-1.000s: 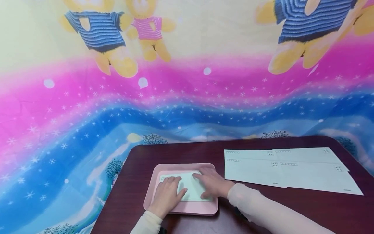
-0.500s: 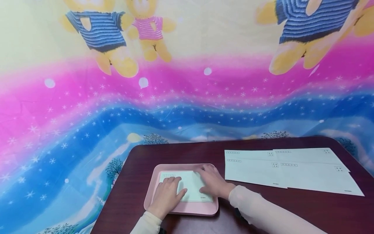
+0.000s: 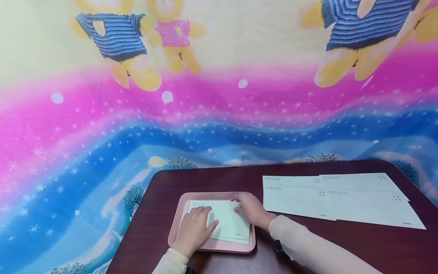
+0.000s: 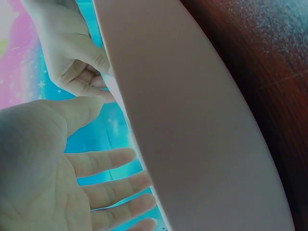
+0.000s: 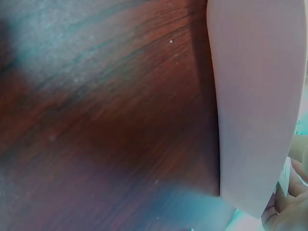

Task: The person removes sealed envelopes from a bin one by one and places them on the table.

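A pink tray (image 3: 228, 246) on the table holds a small stack of pale green envelopes (image 3: 227, 222), the top one slightly askew over another. My left hand (image 3: 195, 228) rests on the left part of the stack, fingers extended and thumb spread. At the upper right corner of the top envelope, my right hand (image 3: 251, 209) pinches with curled fingers and thumb. In the left wrist view the tray's side (image 4: 183, 115) hides most of the stack. Thin envelope edges (image 5: 286, 178) show by the right fingers in the right wrist view.
Several larger pale envelopes (image 3: 369, 207) lie overlapping on the table to the right, printed with small boxes. The dark red-brown table (image 3: 212, 180) has a rounded far edge. Behind it hangs a colourful cloth (image 3: 219, 114) with printed bears.
My right fingers have gone from spread over the stack to pinching its upper right corner. The top envelope's lower right corner has shifted toward me. My left hand has stayed put.
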`<control>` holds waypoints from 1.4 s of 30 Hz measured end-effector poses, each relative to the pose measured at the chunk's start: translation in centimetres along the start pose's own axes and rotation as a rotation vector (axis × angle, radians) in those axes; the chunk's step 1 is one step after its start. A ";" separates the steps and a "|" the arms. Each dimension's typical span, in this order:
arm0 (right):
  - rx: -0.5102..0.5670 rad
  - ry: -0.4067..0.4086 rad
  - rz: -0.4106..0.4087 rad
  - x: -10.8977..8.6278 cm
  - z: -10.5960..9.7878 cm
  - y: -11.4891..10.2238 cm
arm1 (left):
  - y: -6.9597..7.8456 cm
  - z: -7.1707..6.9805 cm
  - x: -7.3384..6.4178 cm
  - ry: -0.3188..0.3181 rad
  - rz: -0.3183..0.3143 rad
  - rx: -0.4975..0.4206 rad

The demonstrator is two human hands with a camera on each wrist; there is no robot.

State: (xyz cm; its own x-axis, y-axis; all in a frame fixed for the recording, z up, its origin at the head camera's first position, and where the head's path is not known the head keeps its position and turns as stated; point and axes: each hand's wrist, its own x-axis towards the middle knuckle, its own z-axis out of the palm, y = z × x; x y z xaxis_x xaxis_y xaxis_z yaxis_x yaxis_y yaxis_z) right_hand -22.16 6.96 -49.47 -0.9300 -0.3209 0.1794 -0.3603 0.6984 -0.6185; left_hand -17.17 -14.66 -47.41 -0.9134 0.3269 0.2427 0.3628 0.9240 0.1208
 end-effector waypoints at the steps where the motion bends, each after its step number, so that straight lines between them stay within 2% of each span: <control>1: 0.000 0.003 0.011 0.0 0.0 0.0 | 0.0 0.0 0.0 0.003 0.000 0.001; 3: -0.005 0.008 0.033 0.0 0.0 0.0 | 0.0 0.0 -0.1 0.009 0.002 0.000; 11: -0.056 0.046 0.034 -0.1 0.0 -0.2 | 0.0 -0.2 -0.3 0.018 -0.002 0.001; 15: -0.004 0.054 0.055 -0.1 -0.3 -0.5 | 0.0 -0.5 -0.3 0.009 -0.009 0.010; 22: 0.080 0.092 0.082 -0.2 -0.8 -1.3 | 0.2 -1.0 -0.4 0.036 -0.004 0.022; 31: 0.177 0.136 0.077 -0.5 -2.3 -2.8 | 0.4 -2.0 -0.7 0.039 0.004 -0.026; 39: 0.209 0.201 0.085 -0.5 -4.2 -3.3 | 0.8 -2.8 -0.6 0.061 0.027 -0.045; 42: 0.216 0.203 0.092 -0.6 -4.9 -3.2 | 1.1 -3.1 -0.5 0.065 0.034 -0.046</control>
State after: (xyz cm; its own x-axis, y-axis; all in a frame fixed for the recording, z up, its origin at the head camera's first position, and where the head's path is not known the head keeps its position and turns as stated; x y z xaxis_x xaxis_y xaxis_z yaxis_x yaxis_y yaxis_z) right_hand -20.78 8.10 -43.86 -0.9615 -0.1130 0.2506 -0.2700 0.5591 -0.7839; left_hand -15.70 -14.44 -44.42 -0.8869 0.3430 0.3094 0.4029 0.9020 0.1552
